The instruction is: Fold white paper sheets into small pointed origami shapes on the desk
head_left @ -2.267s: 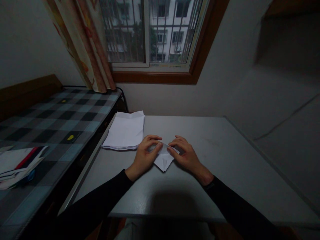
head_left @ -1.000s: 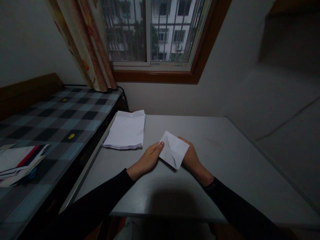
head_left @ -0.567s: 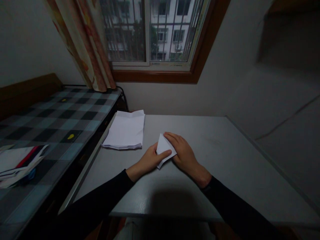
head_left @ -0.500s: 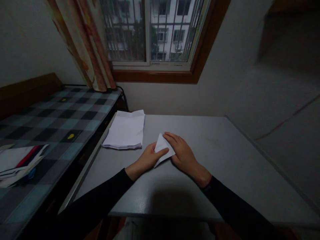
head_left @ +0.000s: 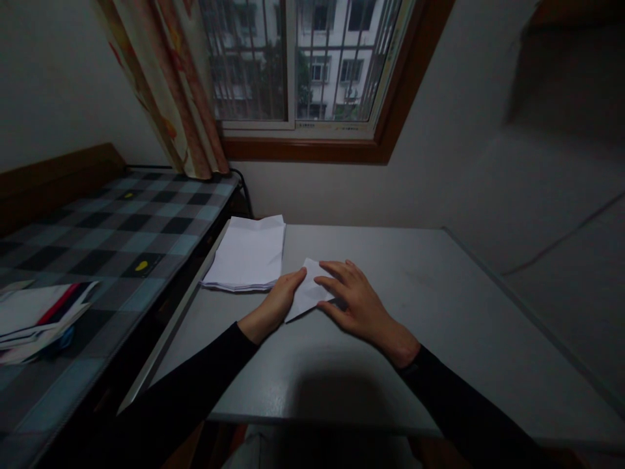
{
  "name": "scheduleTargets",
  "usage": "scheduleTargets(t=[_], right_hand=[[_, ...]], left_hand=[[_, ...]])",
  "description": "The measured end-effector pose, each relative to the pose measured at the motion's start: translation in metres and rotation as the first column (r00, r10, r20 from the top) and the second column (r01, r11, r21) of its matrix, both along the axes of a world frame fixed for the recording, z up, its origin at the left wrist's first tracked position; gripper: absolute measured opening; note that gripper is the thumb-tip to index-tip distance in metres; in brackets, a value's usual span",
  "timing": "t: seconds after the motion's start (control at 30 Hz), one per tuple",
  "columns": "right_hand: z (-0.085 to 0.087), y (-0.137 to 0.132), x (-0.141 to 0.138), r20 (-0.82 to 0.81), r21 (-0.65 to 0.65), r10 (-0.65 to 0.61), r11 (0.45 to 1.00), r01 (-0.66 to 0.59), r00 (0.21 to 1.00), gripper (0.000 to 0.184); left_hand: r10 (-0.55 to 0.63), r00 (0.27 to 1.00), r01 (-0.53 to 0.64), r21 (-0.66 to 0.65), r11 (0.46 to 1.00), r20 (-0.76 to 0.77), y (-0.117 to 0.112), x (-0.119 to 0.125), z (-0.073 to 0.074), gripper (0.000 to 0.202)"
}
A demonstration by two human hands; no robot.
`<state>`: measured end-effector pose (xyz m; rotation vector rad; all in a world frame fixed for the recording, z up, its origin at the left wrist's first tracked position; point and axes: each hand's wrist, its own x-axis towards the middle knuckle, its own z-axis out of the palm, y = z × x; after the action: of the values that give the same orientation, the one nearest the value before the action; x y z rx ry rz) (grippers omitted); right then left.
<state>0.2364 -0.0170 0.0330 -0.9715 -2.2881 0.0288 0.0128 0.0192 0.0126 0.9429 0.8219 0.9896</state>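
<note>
A small folded white paper (head_left: 305, 296) lies on the grey table (head_left: 439, 312) in front of me. My left hand (head_left: 273, 306) rests against its left edge, fingers together and pressing on the fold. My right hand (head_left: 354, 299) lies over its right side with fingers stretched out and spread, holding the paper flat against the table. Both arms wear black sleeves.
A stack of white sheets (head_left: 247, 254) lies at the table's far left corner. To the left is a bed with a checked cover (head_left: 112, 228) and some papers (head_left: 34, 316) on it. A curtain (head_left: 166, 85) and a barred window (head_left: 297, 58) stand behind.
The paper was lifted and turned a second ago, then laid back on the table. Both hands now press it flat, and it has shifted slightly left toward the paper stack.
</note>
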Motion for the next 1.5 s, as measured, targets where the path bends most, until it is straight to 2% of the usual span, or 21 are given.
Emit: scheduleTargets(t=[0.23,0.37,0.53,0.6,0.67,0.73,0.8,0.9,0.97,1.13,1.33,1.5], right_hand=[[-0.002,0.001,0.001,-0.013,0.002,0.009,1.0,-0.009,1.0,0.042],[-0.004,0.002,0.001,-0.054,-0.011,0.025,1.0,-0.026,0.998,0.033],[-0.004,0.006,0.002,-0.277,-0.085,-0.007,0.996,-0.018,0.961,0.015],[-0.002,0.007,0.003,-0.378,-0.131,-0.031,0.991,-0.02,0.925,0.015],[0.0,0.007,0.003,-0.462,-0.202,-0.053,0.978,-0.047,0.885,0.014],[0.001,0.005,0.003,-0.532,-0.296,-0.069,0.949,-0.11,0.844,0.011],[0.001,0.003,0.002,-0.592,-0.383,-0.076,0.903,-0.197,0.803,0.011],[-0.001,0.002,0.001,-0.662,-0.466,-0.086,0.825,-0.318,0.745,0.016],[-0.003,0.002,0.0,-0.694,-0.503,-0.108,0.78,-0.372,0.712,0.021],[-0.007,0.004,-0.002,-0.743,-0.547,-0.164,0.707,-0.448,0.649,0.036],[-0.006,0.006,-0.004,-0.785,-0.561,-0.176,0.609,-0.561,0.594,0.034],[-0.005,0.009,0.0,-0.81,-0.574,-0.308,0.595,-0.563,0.499,0.039]], left_hand=[[-0.019,0.999,0.022,-0.063,0.998,0.036,0.008,-0.001,-0.01,0.056],[-0.007,0.995,0.017,-0.1,0.995,0.097,0.009,-0.002,-0.006,0.048],[-0.133,0.948,0.173,-0.119,0.978,0.288,0.003,-0.009,0.013,0.048],[-0.183,0.939,0.214,-0.078,0.974,0.291,0.0,-0.01,0.017,0.052],[-0.21,0.951,0.217,-0.006,0.976,0.227,-0.002,-0.009,0.016,0.048],[-0.231,0.966,0.222,0.081,0.972,0.12,-0.005,-0.007,0.013,0.045],[-0.249,0.968,0.24,0.186,0.953,0.027,-0.009,-0.005,0.01,0.051],[-0.241,0.969,0.245,0.349,0.905,-0.057,-0.014,-0.002,0.01,0.055],[-0.22,0.972,0.236,0.398,0.886,-0.087,-0.016,-0.001,0.012,0.052],[-0.202,0.977,0.212,0.368,0.905,-0.066,-0.015,0.001,0.014,0.049],[-0.248,0.969,0.244,0.204,0.948,-0.006,-0.016,0.003,0.017,0.045],[-0.17,0.982,0.15,0.215,0.965,0.077,-0.013,0.002,0.015,0.043]])
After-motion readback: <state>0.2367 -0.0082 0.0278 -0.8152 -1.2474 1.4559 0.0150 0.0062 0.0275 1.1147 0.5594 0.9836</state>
